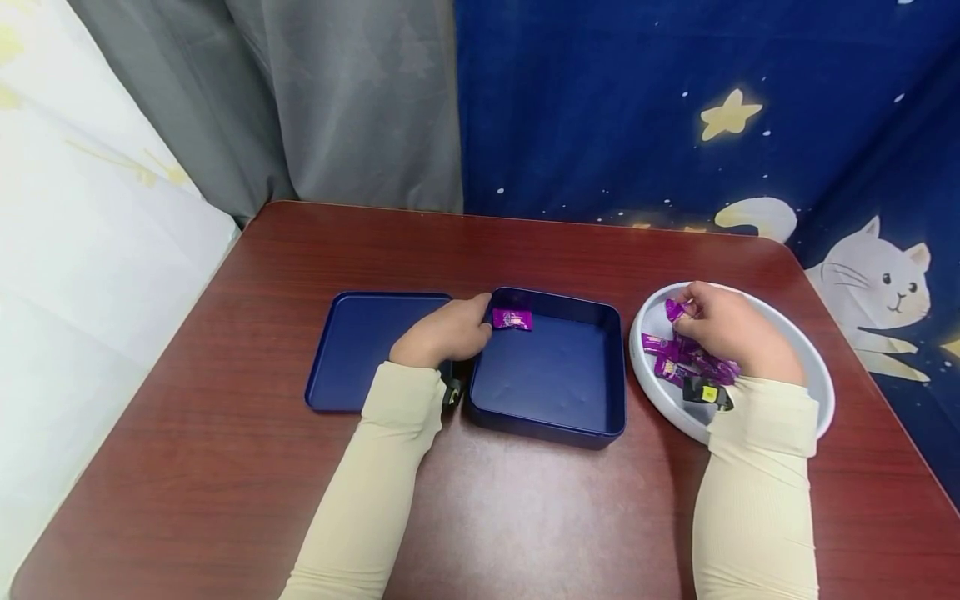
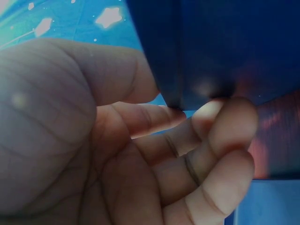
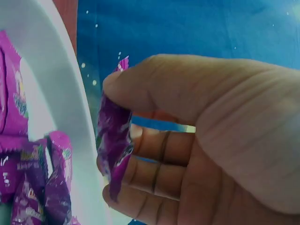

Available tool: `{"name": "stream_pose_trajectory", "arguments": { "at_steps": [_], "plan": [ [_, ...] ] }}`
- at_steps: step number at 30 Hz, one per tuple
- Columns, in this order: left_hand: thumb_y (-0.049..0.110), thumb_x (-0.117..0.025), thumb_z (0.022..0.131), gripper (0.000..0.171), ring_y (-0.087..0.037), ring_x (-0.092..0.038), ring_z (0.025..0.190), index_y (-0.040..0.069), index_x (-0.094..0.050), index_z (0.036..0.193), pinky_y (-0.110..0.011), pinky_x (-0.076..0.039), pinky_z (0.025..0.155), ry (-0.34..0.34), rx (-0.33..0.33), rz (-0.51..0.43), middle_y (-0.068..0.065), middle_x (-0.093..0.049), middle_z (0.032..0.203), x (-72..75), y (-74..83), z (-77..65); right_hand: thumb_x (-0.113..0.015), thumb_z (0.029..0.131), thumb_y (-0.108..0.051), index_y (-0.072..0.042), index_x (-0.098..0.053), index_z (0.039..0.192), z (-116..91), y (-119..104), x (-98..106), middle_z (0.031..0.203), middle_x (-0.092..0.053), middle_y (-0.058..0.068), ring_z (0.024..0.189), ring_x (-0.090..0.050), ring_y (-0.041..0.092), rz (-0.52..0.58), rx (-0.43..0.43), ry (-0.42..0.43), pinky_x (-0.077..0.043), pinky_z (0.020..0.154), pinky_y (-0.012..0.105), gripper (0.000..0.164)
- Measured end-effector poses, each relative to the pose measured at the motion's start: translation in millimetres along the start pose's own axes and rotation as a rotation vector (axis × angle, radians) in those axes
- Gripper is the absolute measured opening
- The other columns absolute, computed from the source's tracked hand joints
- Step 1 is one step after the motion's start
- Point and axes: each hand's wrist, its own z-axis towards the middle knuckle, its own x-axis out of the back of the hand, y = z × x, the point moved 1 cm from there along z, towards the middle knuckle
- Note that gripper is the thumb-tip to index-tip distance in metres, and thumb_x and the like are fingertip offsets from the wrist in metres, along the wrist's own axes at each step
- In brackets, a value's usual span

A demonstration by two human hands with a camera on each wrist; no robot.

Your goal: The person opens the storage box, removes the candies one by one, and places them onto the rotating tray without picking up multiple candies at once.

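Observation:
My left hand (image 1: 446, 332) grips the left wall of a navy-blue rectangular box (image 1: 551, 379). In the left wrist view, the thumb lies against the box's edge and the other fingers bend in beneath it. A purple-wrapped candy (image 1: 512, 319) lies inside, by the box's far left corner. To the right, my right hand (image 1: 731, 325) is over a round white tray (image 1: 823, 396), pinching another purple-wrapped candy (image 3: 115, 136) between thumb and fingers. Several more wrapped candies (image 3: 35, 176) lie together on the tray, partly hidden by the hand and wrist.
A flat navy-blue lid (image 1: 363, 346) lies left of the box, partly behind the left hand. Everything stands on a reddish-brown wooden table (image 1: 247, 450). Behind its far edge hang a grey curtain (image 1: 367, 108) and a blue star-patterned curtain (image 1: 585, 108).

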Motion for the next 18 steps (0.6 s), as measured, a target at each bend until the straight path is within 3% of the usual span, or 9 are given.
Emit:
{"name": "stream_pose_trajectory", "arguments": {
  "at_steps": [6,18],
  "plan": [
    [0.018,-0.041,0.097,0.06,-0.022,-0.026,0.135,0.005,-0.016,0.15,-0.044,-0.027,0.112,-0.004,0.014,0.005,-0.011,-0.025,0.153,0.0,-0.1,0.2,-0.063,0.085,-0.019,0.0,-0.055,0.105,2,7,-5,0.079,-0.06,0.012,0.074,-0.054,0.026,0.003,-0.03,-0.057,-0.047,0.067,0.042,0.029],
    [0.016,-0.042,0.096,0.06,-0.023,-0.027,0.134,0.004,-0.017,0.15,-0.045,-0.028,0.111,0.004,0.004,0.005,-0.012,-0.026,0.153,-2.0,-0.8,2.5,-0.062,0.082,-0.013,0.0,-0.056,0.097,8,16,-16,0.072,-0.057,0.01,0.067,-0.052,0.023,-0.007,-0.047,-0.104,-0.042,0.061,0.038,0.021]
  ]
}}
